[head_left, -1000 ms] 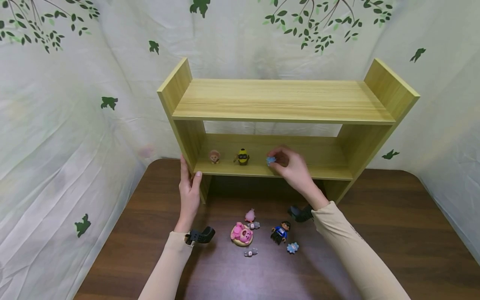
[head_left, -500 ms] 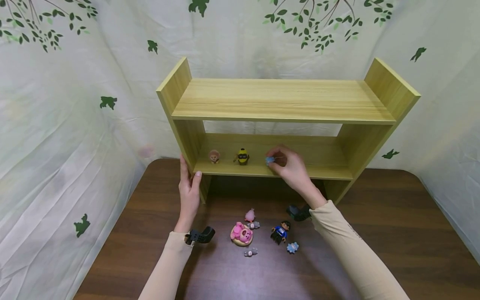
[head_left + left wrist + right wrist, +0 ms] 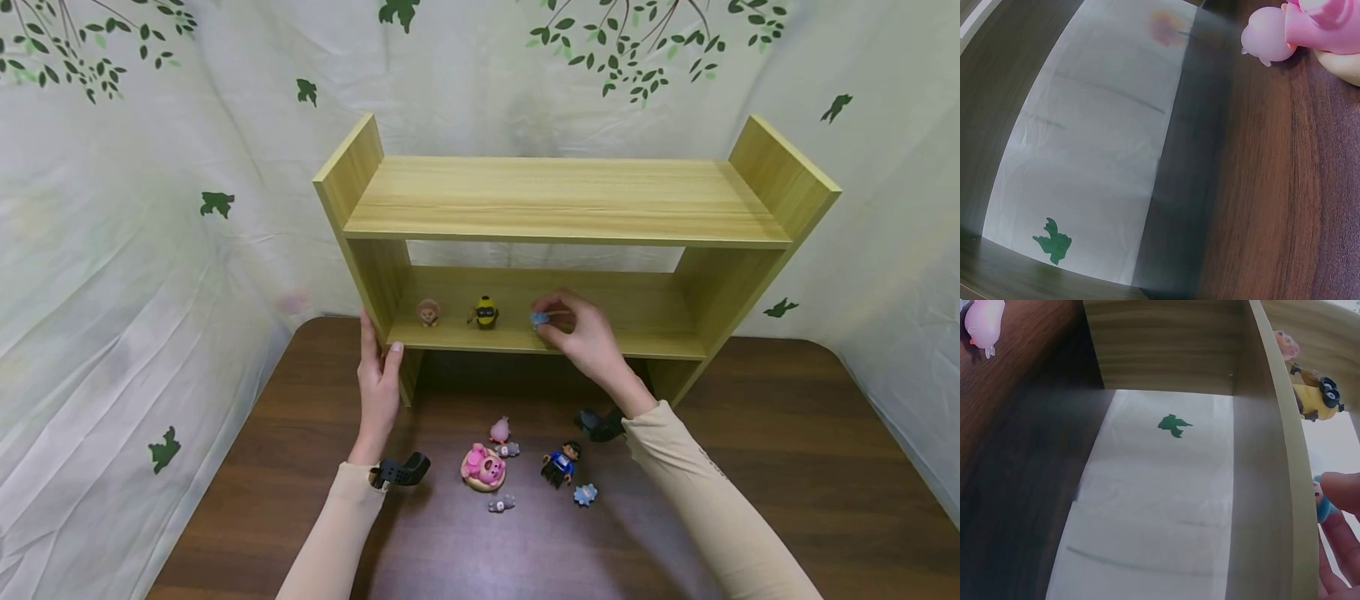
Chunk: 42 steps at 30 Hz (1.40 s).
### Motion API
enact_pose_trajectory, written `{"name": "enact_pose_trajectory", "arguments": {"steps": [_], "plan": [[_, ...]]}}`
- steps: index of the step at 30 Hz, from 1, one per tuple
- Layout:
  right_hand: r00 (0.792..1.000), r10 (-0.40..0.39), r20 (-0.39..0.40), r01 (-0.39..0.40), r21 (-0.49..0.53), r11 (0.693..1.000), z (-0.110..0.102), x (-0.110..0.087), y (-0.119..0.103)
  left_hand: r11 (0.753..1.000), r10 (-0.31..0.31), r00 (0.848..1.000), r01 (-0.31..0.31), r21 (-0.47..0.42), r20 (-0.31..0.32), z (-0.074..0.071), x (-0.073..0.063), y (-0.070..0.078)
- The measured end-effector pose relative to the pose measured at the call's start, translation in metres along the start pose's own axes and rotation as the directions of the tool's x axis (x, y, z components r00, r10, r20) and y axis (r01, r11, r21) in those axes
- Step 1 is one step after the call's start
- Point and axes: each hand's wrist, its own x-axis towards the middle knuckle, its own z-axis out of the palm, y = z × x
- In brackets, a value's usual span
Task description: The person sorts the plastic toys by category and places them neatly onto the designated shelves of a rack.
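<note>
My right hand [image 3: 588, 337] pinches a small blue figurine [image 3: 539, 319] between thumb and fingertips, low over the middle shelf board near its front edge. In the right wrist view, the figurine [image 3: 1321, 503] shows a pale face and blue body, partly covered by the thumb. My left hand [image 3: 379, 392] rests at the left side panel of the wooden shelf [image 3: 562, 342], fingers straight along the outside and thumb at the front edge. A yellow minion figurine [image 3: 486, 313] stands left of the blue one, and a small pinkish-brown figurine [image 3: 428, 313] stands farther left.
On the brown table [image 3: 247, 500] before the shelf lie a pink bear toy on a round base [image 3: 483, 468], a pink pig-like toy [image 3: 500, 430], two small grey figurines [image 3: 502, 504], a blue-shirted toy man [image 3: 561, 465] and another blue piece [image 3: 585, 495].
The right hand stays at the same spot on the middle shelf, with the blue figurine shifted very slightly left between its fingertips. The left hand has not moved.
</note>
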Motion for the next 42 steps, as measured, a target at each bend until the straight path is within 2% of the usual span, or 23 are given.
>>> {"name": "enact_pose_trajectory", "arguments": {"steps": [3, 10, 16, 23, 26, 31, 38, 42], "plan": [[1.0, -0.004, -0.005, 0.004, 0.021, 1.0, -0.002, -0.002, -0.007, 1.0, -0.002, 1.0, 0.002, -0.002, 0.001, 0.0, 0.0, -0.001], [0.999, -0.006, -0.032, 0.008, 0.045, 0.999, -0.007, -0.007, -0.01, 1.0, 0.015, 1.0, -0.015, 0.005, -0.011, 0.0, 0.0, -0.002], [0.997, 0.007, -0.072, -0.002, 0.065, 0.998, -0.013, -0.012, -0.014, 1.0, 0.006, 1.0, -0.006, -0.004, -0.01, 0.0, 0.0, -0.003], [0.994, -0.018, -0.111, 0.021, 0.023, 1.0, -0.02, -0.027, -0.047, 1.0, 0.004, 1.0, -0.004, 0.002, -0.011, 0.0, 0.001, -0.002], [0.994, -0.021, -0.104, 0.024, 0.028, 0.999, -0.021, -0.034, -0.049, 1.0, 0.008, 1.0, -0.008, 0.004, -0.012, 0.0, 0.001, -0.001], [0.996, -0.035, -0.086, 0.04, 0.063, 0.997, -0.024, -0.045, -0.043, 1.0, 0.011, 1.0, -0.011, -0.009, -0.01, 0.001, 0.0, -0.002], [0.997, -0.013, -0.081, 0.023, 0.12, 0.993, -0.026, -0.061, -0.013, 1.0, 0.017, 1.0, -0.017, -0.003, -0.013, 0.001, 0.0, -0.003], [0.998, -0.022, -0.064, 0.029, 0.113, 0.993, -0.027, -0.071, -0.005, 1.0, 0.012, 1.0, -0.013, -0.003, -0.015, 0.001, 0.0, -0.003]]}}
